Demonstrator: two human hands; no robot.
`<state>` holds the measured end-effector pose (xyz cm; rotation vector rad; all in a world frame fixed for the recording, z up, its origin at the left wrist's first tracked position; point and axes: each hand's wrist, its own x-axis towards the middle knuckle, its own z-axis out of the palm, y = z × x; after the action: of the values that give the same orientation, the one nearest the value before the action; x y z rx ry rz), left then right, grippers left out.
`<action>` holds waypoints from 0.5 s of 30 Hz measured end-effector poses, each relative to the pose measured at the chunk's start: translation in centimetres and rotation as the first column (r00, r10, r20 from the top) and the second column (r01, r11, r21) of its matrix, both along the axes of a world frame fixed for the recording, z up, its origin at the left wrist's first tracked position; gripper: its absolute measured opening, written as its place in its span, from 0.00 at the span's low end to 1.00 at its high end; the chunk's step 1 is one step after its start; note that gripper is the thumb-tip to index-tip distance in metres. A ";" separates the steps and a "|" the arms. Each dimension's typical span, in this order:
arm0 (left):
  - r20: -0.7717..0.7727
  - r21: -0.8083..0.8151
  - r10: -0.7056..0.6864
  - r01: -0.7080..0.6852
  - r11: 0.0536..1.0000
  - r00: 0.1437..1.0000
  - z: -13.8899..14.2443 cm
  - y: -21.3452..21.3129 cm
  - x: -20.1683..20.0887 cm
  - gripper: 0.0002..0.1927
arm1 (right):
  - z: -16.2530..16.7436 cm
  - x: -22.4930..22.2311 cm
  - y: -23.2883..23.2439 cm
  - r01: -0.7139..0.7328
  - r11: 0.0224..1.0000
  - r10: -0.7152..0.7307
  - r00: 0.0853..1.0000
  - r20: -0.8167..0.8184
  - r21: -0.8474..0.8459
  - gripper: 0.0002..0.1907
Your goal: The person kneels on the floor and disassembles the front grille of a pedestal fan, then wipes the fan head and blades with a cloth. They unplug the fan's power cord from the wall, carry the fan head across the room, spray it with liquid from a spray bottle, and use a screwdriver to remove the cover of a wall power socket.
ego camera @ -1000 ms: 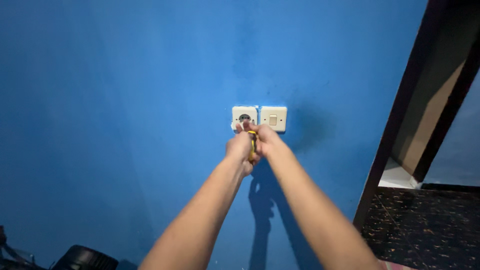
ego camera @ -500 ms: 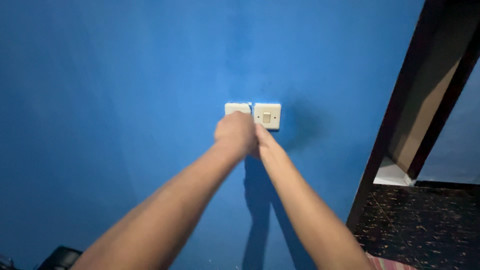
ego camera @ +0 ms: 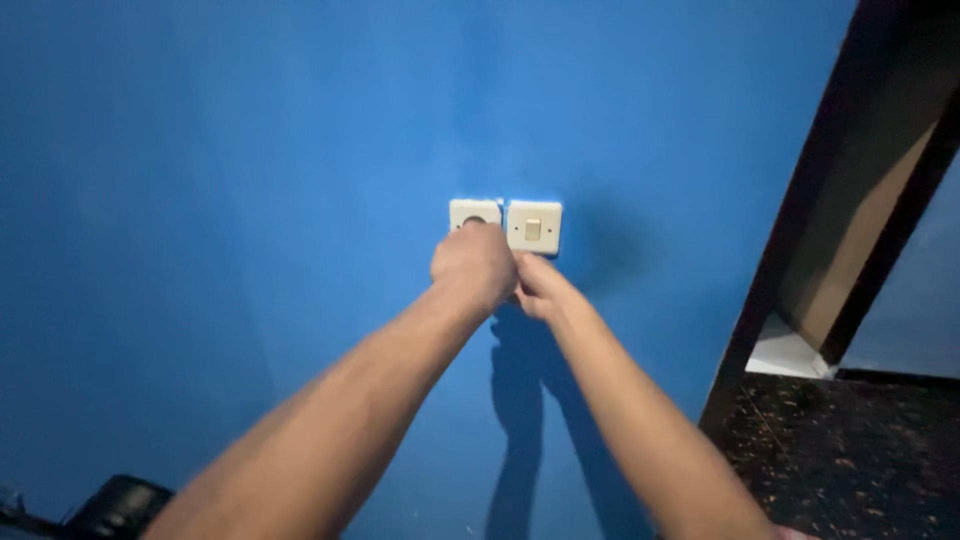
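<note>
Both hands meet at a pair of cream wall plates on a deep blue wall (ego camera: 250, 200). Left hand (ego camera: 473, 268) is curled into a loose fist, its knuckles pressed up against the lower edge of the socket plate (ego camera: 474, 213), covering part of it; whether the fingers grip anything cannot be told from this angle. Right hand (ego camera: 540, 288) sits just beside and slightly below the left, touching it, fingers bunched and closed, what they pinch hidden behind the left fist. Directly above the right hand, clear of both, is the switch plate (ego camera: 534, 228) with its small rocker, set edge to edge with the socket plate. Shadows of the arms fall on the wall beneath the hands. Far to the right of the hands stands a dark door frame (ego camera: 800, 290) over speckled dark floor (ego camera: 860, 460); a black object (ego camera: 118, 505) lies low at far left.
</note>
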<state>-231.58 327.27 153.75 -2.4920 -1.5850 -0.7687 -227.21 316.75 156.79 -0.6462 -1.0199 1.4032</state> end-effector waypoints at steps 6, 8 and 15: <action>-0.280 0.046 -0.038 0.053 0.998 0.959 0.3 -0.4 -5.3 0.10 | -0.2 1.9 0.0 0.502 0.817 -0.570 0.630 0.528 0.283 0.12; -0.090 -0.039 0.017 -0.021 0.999 0.996 -0.6 -0.8 -7.9 0.11 | 0.5 2.0 -0.1 0.465 0.542 -0.829 0.161 0.536 0.700 0.12; 0.152 -0.124 0.111 -0.093 0.988 0.982 -3.5 -1.3 -13.5 0.13 | 2.3 -0.2 2.4 -0.439 0.315 -0.943 -0.248 0.223 0.841 0.32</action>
<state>-245.03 325.95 150.22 -2.4578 -1.8450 -0.9058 -227.37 319.12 159.14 -1.0798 -2.1729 -1.0423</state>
